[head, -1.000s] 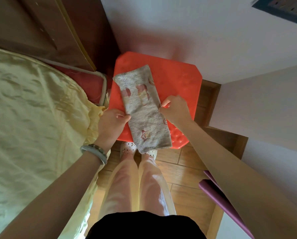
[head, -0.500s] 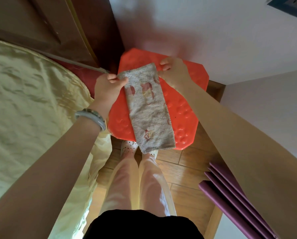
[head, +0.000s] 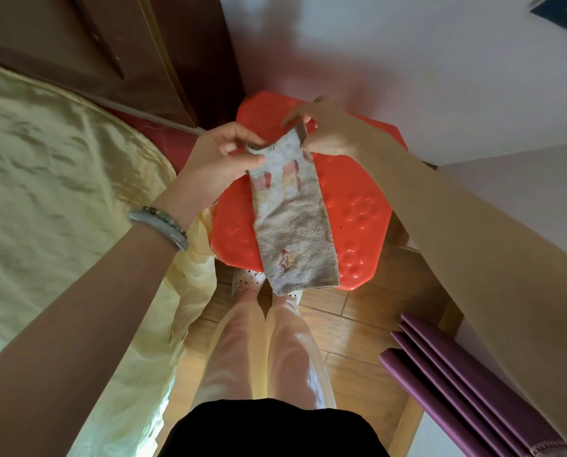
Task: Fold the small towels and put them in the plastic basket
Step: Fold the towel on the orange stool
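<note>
One purple folded mat (head: 456, 374) is nearest, on the floor at right. One towel (head: 292, 225), already a long strip, lies on one red stool (head: 358, 209), its near end overhanging the edge. Two hands: left hand (head: 216, 159) and right hand (head: 331, 130) each pinch a far corner, raised. Step: probably folding lengthwise in half. Next: bring the far end to the near end, edges matched. No basket in view.

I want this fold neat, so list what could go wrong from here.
1. The near end of the towel overhangs the front edge of the red stool; lifting the far end may let it slide to the floor.
2. The left hand and right hand pinch only the far corners, and the towel lies askew, so the fold may go crooked.
</note>
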Demonstrator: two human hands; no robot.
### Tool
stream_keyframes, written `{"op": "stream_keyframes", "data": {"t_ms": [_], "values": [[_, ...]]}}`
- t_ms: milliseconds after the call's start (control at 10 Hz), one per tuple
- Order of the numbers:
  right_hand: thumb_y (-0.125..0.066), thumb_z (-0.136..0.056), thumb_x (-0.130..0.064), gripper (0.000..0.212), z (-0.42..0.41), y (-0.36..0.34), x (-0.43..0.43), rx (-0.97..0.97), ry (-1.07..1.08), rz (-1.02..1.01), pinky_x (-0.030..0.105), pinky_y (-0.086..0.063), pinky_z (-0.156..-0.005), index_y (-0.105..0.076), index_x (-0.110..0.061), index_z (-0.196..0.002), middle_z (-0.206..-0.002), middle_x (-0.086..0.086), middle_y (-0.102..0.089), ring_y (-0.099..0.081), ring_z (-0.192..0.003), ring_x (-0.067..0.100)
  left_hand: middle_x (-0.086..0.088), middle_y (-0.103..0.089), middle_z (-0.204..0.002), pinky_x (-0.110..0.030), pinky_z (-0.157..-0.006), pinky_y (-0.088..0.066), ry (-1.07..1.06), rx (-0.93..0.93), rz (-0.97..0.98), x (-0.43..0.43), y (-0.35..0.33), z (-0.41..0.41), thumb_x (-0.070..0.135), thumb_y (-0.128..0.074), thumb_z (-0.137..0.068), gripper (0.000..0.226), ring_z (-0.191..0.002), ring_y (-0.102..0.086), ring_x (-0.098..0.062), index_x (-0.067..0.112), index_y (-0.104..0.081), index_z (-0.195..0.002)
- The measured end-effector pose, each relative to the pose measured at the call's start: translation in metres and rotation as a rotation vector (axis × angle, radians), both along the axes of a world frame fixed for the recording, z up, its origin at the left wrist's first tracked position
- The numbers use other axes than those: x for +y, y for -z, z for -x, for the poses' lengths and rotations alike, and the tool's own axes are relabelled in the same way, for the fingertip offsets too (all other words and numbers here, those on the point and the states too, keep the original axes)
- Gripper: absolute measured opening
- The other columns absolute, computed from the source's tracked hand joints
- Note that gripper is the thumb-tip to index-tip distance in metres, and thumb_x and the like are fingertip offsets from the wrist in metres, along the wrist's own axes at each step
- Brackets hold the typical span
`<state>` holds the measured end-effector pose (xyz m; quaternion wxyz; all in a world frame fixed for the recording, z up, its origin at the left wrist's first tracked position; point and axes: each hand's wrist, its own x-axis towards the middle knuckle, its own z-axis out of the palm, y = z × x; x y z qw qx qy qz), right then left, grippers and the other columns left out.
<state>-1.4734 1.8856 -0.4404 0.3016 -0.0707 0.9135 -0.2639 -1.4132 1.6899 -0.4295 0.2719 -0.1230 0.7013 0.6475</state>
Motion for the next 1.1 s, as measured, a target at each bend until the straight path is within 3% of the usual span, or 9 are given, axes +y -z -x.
{"op": "stream_keyframes", "data": {"t_ms": [100,300,400,600,700,800,900,1000,1100], "values": [[-0.056,-0.076,-0.013,0.031,0.007,-0.004,0.004,-0.036,-0.03,-0.021,0.038,-0.048,-0.092,-0.07,-0.02,-0.103,-0.073,-0.015,-0.05,-0.047,-0.092,0.012,0.002,-0.07,-0.081,-0.041,-0.093,-0.051,0.032,0.03,-0.043,-0.001,-0.005,0.0,0.004,-0.069,-0.07,0.019,-0.092,-0.065,-0.021,0.021,-0.068,-0.081],[-0.063,-0.073,-0.009,0.018,0.011,-0.03,0.011,-0.077,-0.031,-0.055,0.026,-0.045,-0.066,-0.061,-0.023,-0.062,-0.067,-0.012,-0.054,-0.053,-0.072,0.007,0.002,-0.066,-0.081,-0.019,-0.072,-0.051,0.035,0.189,0.249,-0.009,-0.001,0.02,0.002,-0.07,-0.076,0.019,-0.073,-0.064,0.0,0.015,-0.066,-0.089],[-0.064,-0.074,-0.008,0.005,0.013,-0.036,0.016,-0.045,0.011,-0.026,0.025,-0.045,-0.063,-0.068,-0.011,-0.073,-0.083,0.001,-0.062,-0.056,-0.08,0.015,0.01,-0.064,-0.081,-0.014,-0.075,-0.05,0.125,0.294,0.344,-0.006,-0.004,0.036,-0.001,-0.068,-0.077,0.024,-0.07,-0.063,0.009,0.01,-0.065,-0.098],[-0.064,-0.064,-0.008,0.024,0.002,-0.04,0.026,0.081,0.206,0.063,0.039,-0.051,-0.071,-0.069,0.001,-0.086,-0.089,0.015,-0.071,-0.065,-0.084,0.028,0.002,-0.066,-0.089,-0.02,-0.082,-0.052,0.187,0.447,0.382,-0.004,-0.023,0.043,0.006,-0.065,-0.076,0.028,-0.08,-0.064,0.0,0.01,-0.069,-0.103],[-0.067,-0.072,-0.007,0.018,-0.028,-0.044,0.033,0.064,0.237,0.129,0.019,-0.049,-0.07,-0.071,-0.01,-0.088,-0.088,0.002,-0.07,-0.061,-0.075,0.009,0.009,-0.067,-0.09,-0.019,-0.084,-0.051,0.269,0.461,0.347,-0.004,-0.034,0.015,0.012,-0.067,-0.077,0.023,-0.086,-0.066,-0.003,0.019,-0.068,-0.098],[-0.062,-0.084,-0.006,0.018,-0.068,-0.041,0.037,0.118,0.159,0.13,0.003,-0.042,-0.066,-0.071,-0.018,-0.093,-0.09,-0.007,-0.066,-0.055,-0.073,-0.005,0.005,-0.068,-0.089,-0.003,-0.077,-0.041,0.401,0.569,0.425,-0.004,-0.036,-0.024,0.004,-0.068,-0.078,0.017,-0.079,-0.057,0.012,0.012,-0.07,-0.093],[-0.06,-0.082,0.002,0.022,-0.107,-0.034,0.041,0.16,0.079,0.169,0.023,-0.046,-0.077,-0.072,-0.013,-0.092,-0.09,0.002,-0.069,-0.057,-0.08,0.01,-0.001,-0.069,-0.091,-0.014,-0.079,-0.043,0.535,0.632,0.518,-0.008,-0.028,-0.059,-0.002,-0.068,-0.078,0.02,-0.082,-0.058,0.005,0.009,-0.071,-0.094],[-0.06,-0.073,0.008,0.024,-0.139,-0.022,0.044,0.258,-0.05,0.194,0.028,-0.039,-0.074,-0.072,-0.009,-0.085,-0.078,0.004,-0.07,-0.058,-0.072,0.021,-0.003,-0.07,-0.088,-0.029,-0.083,-0.042,0.654,0.685,0.54,-0.01,-0.017,-0.088,-0.005,-0.067,-0.075,0.022,-0.085,-0.061,-0.018,0.008,-0.071,-0.092],[-0.057,-0.071,0.009,0.025,-0.162,-0.01,0.049,0.273,-0.151,0.156,0.036,-0.044,-0.075,-0.07,-0.005,-0.087,-0.08,0.006,-0.07,-0.059,-0.076,0.028,-0.003,-0.07,-0.087,-0.031,-0.079,-0.039,0.738,0.747,0.565,-0.007,-0.008,-0.108,0.002,-0.061,-0.074,0.021,-0.085,-0.06,-0.022,0.009,-0.072,-0.091]]}}
